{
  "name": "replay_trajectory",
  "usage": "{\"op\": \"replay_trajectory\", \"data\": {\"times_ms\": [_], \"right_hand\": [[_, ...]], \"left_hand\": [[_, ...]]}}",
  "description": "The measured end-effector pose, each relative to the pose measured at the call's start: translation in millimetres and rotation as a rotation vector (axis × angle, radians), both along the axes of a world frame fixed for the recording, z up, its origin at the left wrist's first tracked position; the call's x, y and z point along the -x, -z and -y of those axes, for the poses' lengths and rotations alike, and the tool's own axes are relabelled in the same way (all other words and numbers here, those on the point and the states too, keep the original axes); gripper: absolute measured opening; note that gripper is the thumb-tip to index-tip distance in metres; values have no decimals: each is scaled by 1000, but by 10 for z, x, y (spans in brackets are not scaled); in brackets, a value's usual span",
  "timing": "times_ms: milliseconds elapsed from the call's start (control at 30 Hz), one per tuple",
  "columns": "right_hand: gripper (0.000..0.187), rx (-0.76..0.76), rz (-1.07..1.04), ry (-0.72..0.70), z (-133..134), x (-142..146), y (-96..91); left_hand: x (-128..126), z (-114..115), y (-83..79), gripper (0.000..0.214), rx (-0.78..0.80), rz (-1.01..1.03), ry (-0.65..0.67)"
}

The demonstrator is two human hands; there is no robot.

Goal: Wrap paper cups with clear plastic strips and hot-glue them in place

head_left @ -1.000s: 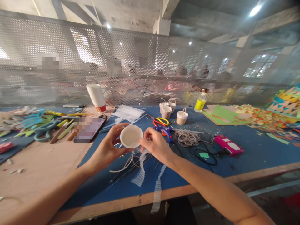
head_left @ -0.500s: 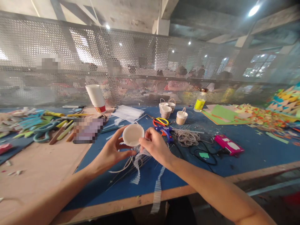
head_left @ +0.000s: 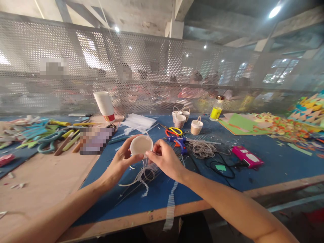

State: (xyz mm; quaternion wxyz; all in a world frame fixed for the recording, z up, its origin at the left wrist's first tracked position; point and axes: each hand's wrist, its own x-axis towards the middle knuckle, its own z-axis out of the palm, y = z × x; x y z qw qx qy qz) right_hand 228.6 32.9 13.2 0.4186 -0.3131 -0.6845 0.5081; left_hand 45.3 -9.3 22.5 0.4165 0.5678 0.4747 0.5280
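A: Where is the white cup (head_left: 141, 145) now?

B: It is in the left hand (head_left: 124, 158), above the table (head_left: 108, 199). This hand is curved around the cup, with the thumb across its lower front. The mouth of the cup is tilted toward the viewer, so we can see inside.

A: And what does the right hand (head_left: 164, 158) do?

B: Its fingers are bent and drawn together at the right side of the cup, very near the left thumb. Whether they grip the cup or some thin piece, I cannot tell, because the fingertips are partly hidden.

A: What is below the hands?

B: A crinkled strip (head_left: 145, 191) is under the gap between them. A longer ribbed strip (head_left: 170, 206), below the right hand, hangs over the table edge.

A: Which things are beyond the right hand?

B: Just behind it lies a blue glue gun (head_left: 177, 139), and to its right a tangle of cord (head_left: 202, 149). Farther away stand small baskets with handles (head_left: 179, 121). Well to the right of this hand is a pink box (head_left: 249, 158).

A: Beyond the left hand?

B: A phone (head_left: 97, 140) lies to its upper left, and behind this, a stack of paper cups (head_left: 103, 104).
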Motion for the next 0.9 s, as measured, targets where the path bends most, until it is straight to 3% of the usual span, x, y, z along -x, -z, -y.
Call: {"op": "replay_trajectory", "data": {"times_ms": [167, 300, 567, 733, 900], "right_hand": [[34, 142, -115, -142, -21, -11, -65], [33, 178, -70, -191, -52, -46, -108], [24, -38, 115, -77, -107, -130, -125], [10, -196, 97, -26, -45, -158, -202], [10, -319, 108, 52, -26, -151, -243]], "left_hand": [[37, -15, 16, 59, 35, 109, -4], [67, -40, -1, 59, 43, 141, -31], [116, -61, -28, 58, 51, 107, -23], [130, -66, -14, 52, 48, 89, 3], [99, -48, -35, 49, 57, 87, 39]]}}
